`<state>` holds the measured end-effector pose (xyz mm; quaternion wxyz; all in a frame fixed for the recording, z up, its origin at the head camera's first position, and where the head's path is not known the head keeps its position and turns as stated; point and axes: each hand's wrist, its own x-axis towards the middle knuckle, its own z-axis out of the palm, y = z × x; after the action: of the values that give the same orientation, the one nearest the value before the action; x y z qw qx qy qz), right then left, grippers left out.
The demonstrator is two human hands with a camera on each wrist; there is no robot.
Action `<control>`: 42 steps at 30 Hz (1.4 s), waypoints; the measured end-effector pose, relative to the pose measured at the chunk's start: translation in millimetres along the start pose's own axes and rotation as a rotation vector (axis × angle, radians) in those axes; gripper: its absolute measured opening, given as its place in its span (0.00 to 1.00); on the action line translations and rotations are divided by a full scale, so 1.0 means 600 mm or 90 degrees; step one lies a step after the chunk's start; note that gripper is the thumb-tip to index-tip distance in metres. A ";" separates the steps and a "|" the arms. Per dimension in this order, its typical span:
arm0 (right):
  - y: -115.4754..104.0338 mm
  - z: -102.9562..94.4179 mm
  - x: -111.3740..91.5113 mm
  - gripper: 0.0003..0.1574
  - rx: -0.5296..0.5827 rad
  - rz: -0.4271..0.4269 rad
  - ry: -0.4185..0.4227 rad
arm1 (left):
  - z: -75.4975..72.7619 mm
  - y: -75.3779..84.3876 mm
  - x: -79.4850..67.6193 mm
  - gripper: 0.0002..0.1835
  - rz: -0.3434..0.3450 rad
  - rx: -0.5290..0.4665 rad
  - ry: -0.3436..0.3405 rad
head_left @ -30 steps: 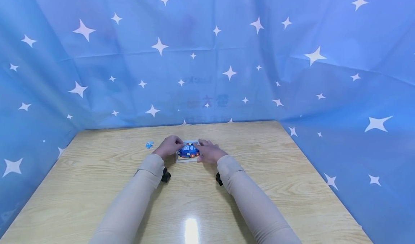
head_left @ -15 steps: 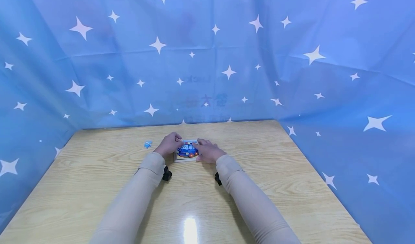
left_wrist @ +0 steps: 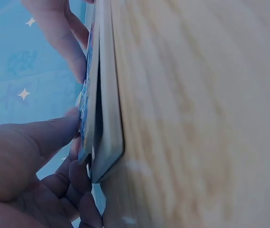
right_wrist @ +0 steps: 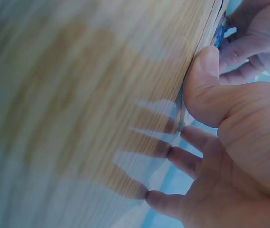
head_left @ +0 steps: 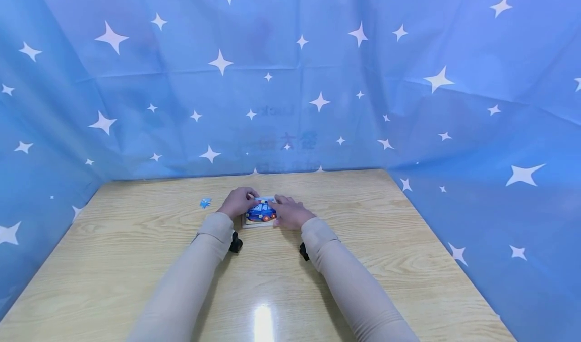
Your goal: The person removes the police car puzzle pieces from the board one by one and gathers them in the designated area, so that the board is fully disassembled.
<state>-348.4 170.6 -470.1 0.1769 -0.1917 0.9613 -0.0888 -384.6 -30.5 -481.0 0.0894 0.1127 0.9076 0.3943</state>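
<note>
A small puzzle board [head_left: 257, 225] with a pale frame lies on the table, showing a blue cartoon car [head_left: 260, 213]. At its left side is my left hand [head_left: 238, 202]. The left wrist view shows its thumb on the printed face and fingers below, pinching the end of a puzzle piece [left_wrist: 91, 107] tilted up from the frame, with a dark gap beneath. My right hand [head_left: 292, 213] rests at the board's right side. Its thumb [right_wrist: 208, 61] lies on the near edge, an index finger reaches onto the picture, and other fingertips spread down to the table.
A loose light-blue puzzle piece [head_left: 206, 203] lies left of the board. The wooden table [head_left: 376, 251] stretches around both forearms, and a blue star-printed curtain [head_left: 290, 79] closes off the back and sides. Black wrist cameras show under the cuffs.
The head view has shifted slightly. My left hand sits a little farther right over the board's left edge, while the right hand stays at the other side.
</note>
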 end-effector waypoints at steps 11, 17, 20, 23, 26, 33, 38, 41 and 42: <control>-0.004 0.001 -0.005 0.46 0.000 0.001 0.002 | -0.005 -0.006 0.001 0.13 0.002 -0.004 -0.011; -0.006 0.000 -0.005 0.47 0.003 0.002 0.000 | -0.009 -0.009 0.006 0.15 0.008 0.015 -0.017; -0.006 -0.002 -0.006 0.47 0.004 0.001 0.001 | -0.012 -0.010 0.007 0.15 0.013 0.021 -0.018; -0.008 -0.005 -0.007 0.46 0.009 0.002 0.000 | -0.013 -0.010 0.007 0.15 0.017 0.020 -0.020; -0.009 -0.005 -0.008 0.46 0.014 0.004 -0.001 | -0.014 -0.010 0.005 0.15 0.027 0.020 -0.022; -0.009 -0.002 -0.007 0.47 0.019 0.003 0.000 | -0.014 -0.016 0.006 0.16 0.043 0.013 -0.024; -0.007 -0.002 -0.005 0.46 0.027 0.000 -0.002 | -0.016 -0.022 0.009 0.17 0.071 0.011 -0.029; -0.007 -0.003 -0.005 0.47 0.023 0.001 -0.003 | -0.019 -0.023 0.007 0.17 0.072 -0.004 -0.030; -0.006 -0.002 -0.004 0.47 0.022 0.002 -0.003 | -0.019 -0.024 0.007 0.17 0.072 -0.013 -0.032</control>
<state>-345.4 168.3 -467.1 0.1827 -0.1875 0.9595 -0.1044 -393.3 -46.8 -483.9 0.0907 0.1729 0.8932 0.4051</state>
